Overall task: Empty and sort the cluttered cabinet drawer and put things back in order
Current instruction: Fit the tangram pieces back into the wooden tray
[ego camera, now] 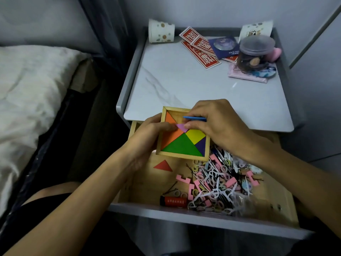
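Observation:
Over the open drawer [184, 209] I hold a square wooden tangram tray [182, 156] with orange, green, yellow and purple pieces laid in it. My left hand [147, 137] grips the tray's left edge, thumb on the orange piece. My right hand [214, 122] pinches a flat blue piece [195, 117] and touches a small pink triangle [181, 127] lying on the pieces. A loose red triangle [163, 166] lies on the drawer floor. The drawer's right half is a tangle of pink clips, hair ties and bobby pins [219, 183], with a red cylinder [174, 201] at the front.
The cabinet's marble top [184, 78] carries two paper cups [161, 31], red cards [200, 48], a blue card, a lidded plastic jar [255, 52] and a pink pouch at the back. A bed with a white quilt [31, 89] stands to the left.

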Tool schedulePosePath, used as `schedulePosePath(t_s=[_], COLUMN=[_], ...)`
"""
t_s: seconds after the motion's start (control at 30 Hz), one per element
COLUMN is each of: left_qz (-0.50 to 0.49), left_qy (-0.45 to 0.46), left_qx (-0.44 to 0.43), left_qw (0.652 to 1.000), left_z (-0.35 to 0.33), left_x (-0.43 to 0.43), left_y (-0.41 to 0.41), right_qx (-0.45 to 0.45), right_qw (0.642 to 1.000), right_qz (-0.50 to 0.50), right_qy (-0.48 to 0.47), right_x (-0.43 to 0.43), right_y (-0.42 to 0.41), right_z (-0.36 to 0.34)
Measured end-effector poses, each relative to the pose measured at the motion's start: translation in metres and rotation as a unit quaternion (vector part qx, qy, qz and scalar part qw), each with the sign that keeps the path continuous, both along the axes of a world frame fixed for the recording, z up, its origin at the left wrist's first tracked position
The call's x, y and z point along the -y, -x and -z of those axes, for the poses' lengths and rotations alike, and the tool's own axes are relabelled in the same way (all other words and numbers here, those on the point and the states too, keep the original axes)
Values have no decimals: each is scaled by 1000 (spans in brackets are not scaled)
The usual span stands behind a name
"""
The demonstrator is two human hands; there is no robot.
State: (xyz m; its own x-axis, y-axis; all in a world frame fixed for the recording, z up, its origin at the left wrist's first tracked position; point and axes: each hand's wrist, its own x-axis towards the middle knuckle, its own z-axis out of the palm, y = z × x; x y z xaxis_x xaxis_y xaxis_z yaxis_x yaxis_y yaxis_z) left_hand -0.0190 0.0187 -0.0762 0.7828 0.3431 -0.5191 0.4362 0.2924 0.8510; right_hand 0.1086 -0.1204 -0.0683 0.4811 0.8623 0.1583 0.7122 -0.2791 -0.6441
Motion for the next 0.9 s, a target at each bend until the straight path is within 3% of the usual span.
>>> schedulePosePath(t_s=[0.2, 0.47, 0.67, 0.73, 0.9], left_qz=[-28, -30, -53, -48, -32], left_qy=[25, 11, 14, 14, 43], left_qx=[-15, -22, -34, -34, -19], left_qw=[999, 999, 998, 998, 998], left_z=[2, 3, 4, 4, 2], left_x=[-3, -3, -4, -4, 0], left_y=[1, -1, -1, 0, 3], right_qx=[-18, 75, 73, 50, -127], right_qw=[998, 997, 997, 999, 992], right_qz=[28, 3, -23, -12, 24], right_qy=[-45, 6, 19, 13, 16], right_x=[2, -1, -1, -3, -2], right_y=[-4, 5, 8, 6, -2], right_z=[-6, 0, -1, -3, -13])
